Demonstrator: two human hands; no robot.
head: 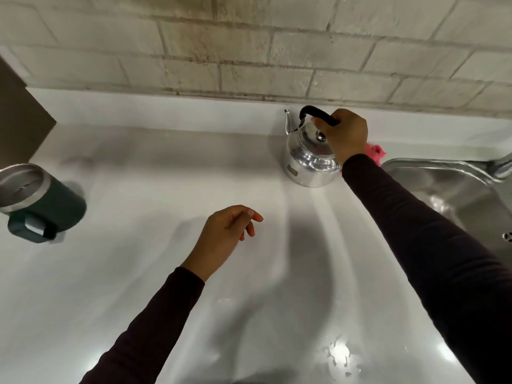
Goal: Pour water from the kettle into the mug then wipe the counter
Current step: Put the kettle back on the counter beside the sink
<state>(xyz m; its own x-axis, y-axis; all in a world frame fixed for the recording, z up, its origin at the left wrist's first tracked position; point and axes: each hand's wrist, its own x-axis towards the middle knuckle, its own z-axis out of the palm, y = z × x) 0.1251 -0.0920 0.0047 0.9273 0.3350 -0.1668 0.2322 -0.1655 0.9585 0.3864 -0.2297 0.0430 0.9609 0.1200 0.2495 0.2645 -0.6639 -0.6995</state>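
Note:
A shiny metal kettle (307, 159) with a black handle stands on the white counter (155, 273) near the back wall, its spout pointing left. My right hand (345, 134) is closed around the kettle's handle from above. A dark green mug (41, 202) with a steel rim and a side handle stands at the far left of the counter. My left hand (225, 236) hovers over the middle of the counter, fingers loosely curled, holding nothing. A pink cloth (374, 153) lies behind my right wrist, mostly hidden.
A steel sink (454, 195) is set into the counter at the right, with a tap (502, 164) at its edge. A tiled wall (249, 51) runs along the back. Water drops (342, 356) glisten on the counter's front right. A dark panel (19, 120) stands at the far left.

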